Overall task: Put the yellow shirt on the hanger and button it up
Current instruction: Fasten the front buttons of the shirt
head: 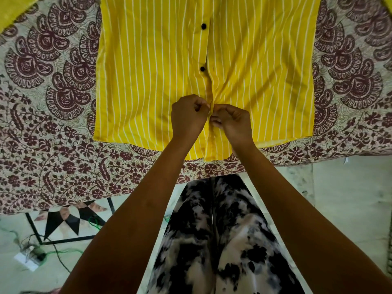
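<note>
A yellow shirt (152, 71) with thin white stripes lies flat on a patterned bedspread, hem toward me. Two black buttons (202, 68) sit fastened on its front placket, the upper one near the top of the view. My left hand (187, 118) pinches the left placket edge low on the shirt. My right hand (232, 122) pinches the right placket edge right against it. The two hands meet at the placket, and whatever button lies between the fingers is hidden. The collar and any hanger are out of view above the frame.
The cream and maroon printed bedspread (53, 124) covers the bed and hangs over its near edge. Below it is a tiled floor (339, 209) with a black star inlay, green cords and a white plug block (29, 256) at the lower left. My patterned trousers fill the bottom centre.
</note>
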